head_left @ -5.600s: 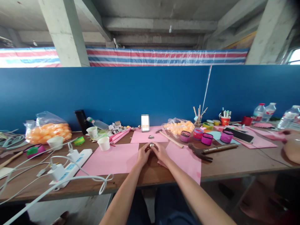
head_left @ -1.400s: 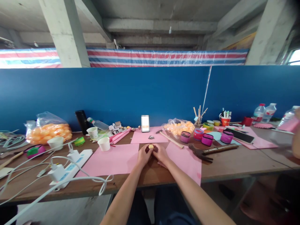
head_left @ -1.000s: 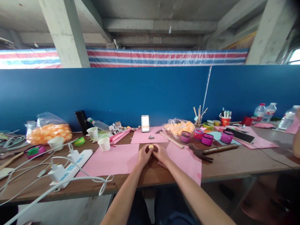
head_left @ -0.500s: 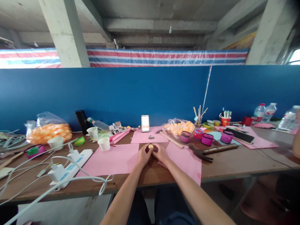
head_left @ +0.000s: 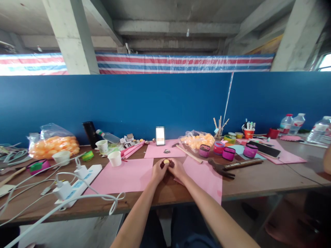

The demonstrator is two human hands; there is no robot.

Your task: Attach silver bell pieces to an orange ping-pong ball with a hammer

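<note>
Between both hands, near the front middle of the table, is a small round piece (head_left: 166, 161), pale yellow on top with dark brown at its sides. My left hand (head_left: 158, 170) grips it from the left, fingers bent and thumb against it. From the other side my right hand (head_left: 178, 168) closes on the same piece, the two thumbs almost meeting. Fingers cover most of it, so its exact kind cannot be made out. Just beyond the hands, a small cluster of shiny metal bits (head_left: 167, 151) lies on a pink sheet (head_left: 150, 153).
A claw hammer (head_left: 243, 164) and a wooden-handled hammer (head_left: 190, 154) lie to the right, by a bag of orange balls (head_left: 201, 139) and purple-rimmed pots (head_left: 229, 153). Leftward are a paper cup (head_left: 114, 158), a power strip (head_left: 88, 181) with cables, and another ball bag (head_left: 53, 146).
</note>
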